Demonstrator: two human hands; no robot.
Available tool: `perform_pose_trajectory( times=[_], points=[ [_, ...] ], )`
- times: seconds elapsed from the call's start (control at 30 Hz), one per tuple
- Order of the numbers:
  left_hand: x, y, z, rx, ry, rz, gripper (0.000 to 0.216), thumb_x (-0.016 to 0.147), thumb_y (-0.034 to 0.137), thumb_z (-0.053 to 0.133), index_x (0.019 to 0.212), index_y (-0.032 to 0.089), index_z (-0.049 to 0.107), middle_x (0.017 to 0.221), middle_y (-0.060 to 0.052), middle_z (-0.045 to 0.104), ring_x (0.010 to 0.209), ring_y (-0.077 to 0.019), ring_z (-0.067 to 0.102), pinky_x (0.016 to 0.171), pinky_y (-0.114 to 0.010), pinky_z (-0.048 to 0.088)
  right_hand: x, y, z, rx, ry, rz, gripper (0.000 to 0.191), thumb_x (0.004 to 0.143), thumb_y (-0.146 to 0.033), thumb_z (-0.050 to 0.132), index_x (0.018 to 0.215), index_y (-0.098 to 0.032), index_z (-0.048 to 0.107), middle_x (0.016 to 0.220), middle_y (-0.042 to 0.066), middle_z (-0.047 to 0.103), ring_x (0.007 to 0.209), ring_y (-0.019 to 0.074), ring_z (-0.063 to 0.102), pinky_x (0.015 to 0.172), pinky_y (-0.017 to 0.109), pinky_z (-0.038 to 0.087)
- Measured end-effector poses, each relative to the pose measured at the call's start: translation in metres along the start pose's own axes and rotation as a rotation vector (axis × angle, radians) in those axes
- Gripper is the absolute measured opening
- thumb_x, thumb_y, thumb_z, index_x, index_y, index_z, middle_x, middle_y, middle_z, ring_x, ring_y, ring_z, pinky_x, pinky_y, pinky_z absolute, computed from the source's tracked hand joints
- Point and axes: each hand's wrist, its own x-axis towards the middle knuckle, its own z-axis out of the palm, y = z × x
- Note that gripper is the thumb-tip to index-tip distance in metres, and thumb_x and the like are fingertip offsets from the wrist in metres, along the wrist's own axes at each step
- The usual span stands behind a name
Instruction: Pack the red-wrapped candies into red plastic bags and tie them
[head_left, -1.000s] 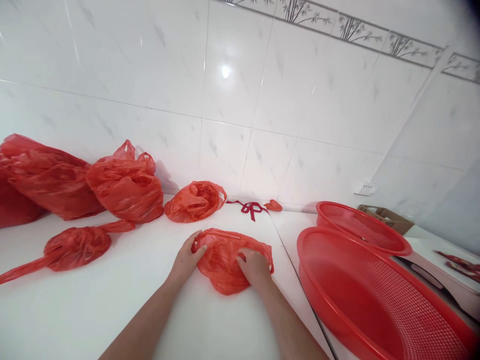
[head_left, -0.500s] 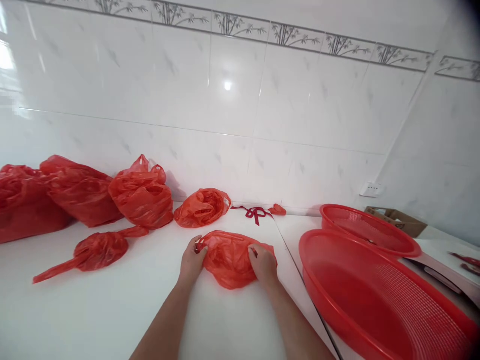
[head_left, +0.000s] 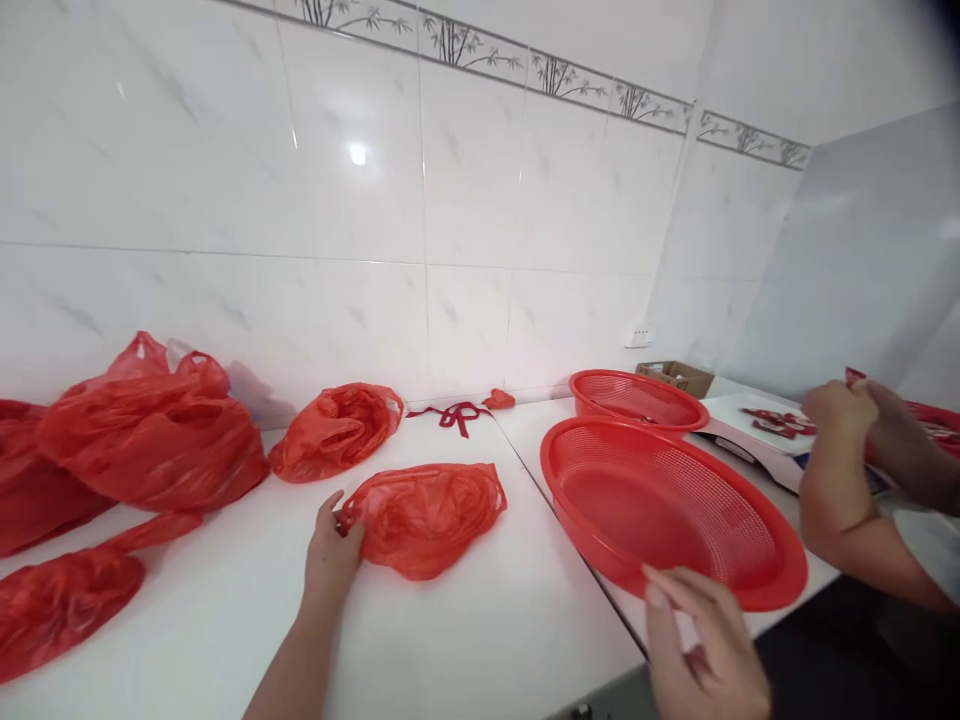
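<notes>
A thin red plastic bag lies crumpled on the white tabletop in front of me. My left hand grips the bag's left edge, thumb and fingers closed on the plastic. Off to the right, my right hand is away from the bag, in front of the near red basket. Its fingers point forward, thumb and index tips close together with a gap behind them, and the hand is slightly blurred. Whether it touches the basket rim I cannot tell.
Several filled red bags stand at the left, with a tied one nearer. Against the wall lie another bag and a dark red ribbon. A second basket, a scale and a co-worker's hands are at the right.
My view has turned right, bringing the co-worker's arms into sight. My right hand has let go of the bag and moved right, toward the near basket. My left hand stays on the bag.
</notes>
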Motion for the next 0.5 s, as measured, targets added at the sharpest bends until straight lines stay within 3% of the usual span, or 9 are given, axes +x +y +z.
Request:
perform_pose_trajectory(
  times=[0.1, 0.23, 0.33, 0.5],
  points=[
    [0.001, -0.002, -0.002, 0.089, 0.002, 0.003, 0.059, 0.071, 0.024, 0.05, 0.13, 0.022, 0.045, 0.09, -0.004, 0.064, 0.076, -0.0195, 0.062, 0.071, -0.032, 0.051, 0.006, 0.045, -0.035, -0.276, -0.091, -0.069, 0.023, 0.083, -0.032, 0.059, 0.099, -0.017, 0.065, 0.097, 0.012, 0.061, 0.093, 0.0245, 0.058, 0.087, 0.043, 0.043],
    [-0.003, -0.006, -0.007, 0.075, 0.061, 0.005, 0.057, 0.07, 0.018, 0.048, 0.127, 0.023, 0.048, 0.109, -0.007, 0.064, 0.09, -0.0209, 0.062, 0.077, -0.032, 0.05, 0.001, 0.085, -0.049, -0.509, -0.332, -0.197, 0.046, 0.082, -0.057, 0.05, 0.105, -0.019, 0.064, 0.106, 0.012, 0.064, 0.109, 0.0326, 0.052, 0.095, 0.052, 0.033],
    [-0.008, -0.01, -0.012, 0.053, 0.068, -0.007, 0.054, 0.071, 0.021, 0.05, 0.125, 0.024, 0.049, 0.109, -0.006, 0.064, 0.089, -0.0209, 0.063, 0.077, -0.032, 0.051, -0.015, 0.092, -0.051, -0.595, -0.357, -0.214, 0.04, 0.082, -0.052, 0.051, 0.104, -0.021, 0.063, 0.104, 0.01, 0.065, 0.105, 0.0319, 0.054, 0.095, 0.053, 0.03],
    [-0.011, -0.017, -0.019, 0.052, 0.074, -0.057, 0.054, 0.073, 0.029, 0.053, 0.126, 0.023, 0.048, 0.092, -0.005, 0.066, 0.075, -0.0203, 0.064, 0.07, -0.033, 0.051, -0.03, 0.082, -0.06, -0.652, -0.363, -0.131, 0.024, 0.08, -0.037, 0.054, 0.094, -0.023, 0.067, 0.097, 0.009, 0.066, 0.094, 0.0286, 0.056, 0.092, 0.05, 0.03]
  ],
)
